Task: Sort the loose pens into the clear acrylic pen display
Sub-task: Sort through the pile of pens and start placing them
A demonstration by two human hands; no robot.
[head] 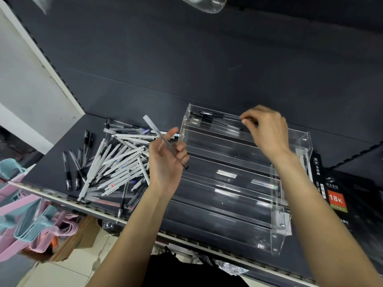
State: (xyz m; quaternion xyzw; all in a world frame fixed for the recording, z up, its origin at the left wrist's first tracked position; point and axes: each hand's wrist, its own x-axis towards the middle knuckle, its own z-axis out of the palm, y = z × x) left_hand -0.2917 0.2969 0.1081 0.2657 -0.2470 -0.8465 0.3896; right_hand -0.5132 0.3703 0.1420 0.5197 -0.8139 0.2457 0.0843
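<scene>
Pens [116, 162] lie heaped at centre-left beside the acrylic display [232, 183]. Right hand [267, 131] pinches one into the top tier; left hand [165, 160] curls around a spare pen [163, 139], seemingly ready next.

A dark grey shelf [51, 168] with a matching back panel [207, 59] stands beside a white upright [31, 65]; pale floor tiles [68, 272] show below, under soft even light

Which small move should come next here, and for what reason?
Probably the right hand lets go of the pen at the top tier of the acrylic display, then takes the clear pen waiting in the left hand; the lower tiers look empty.
</scene>
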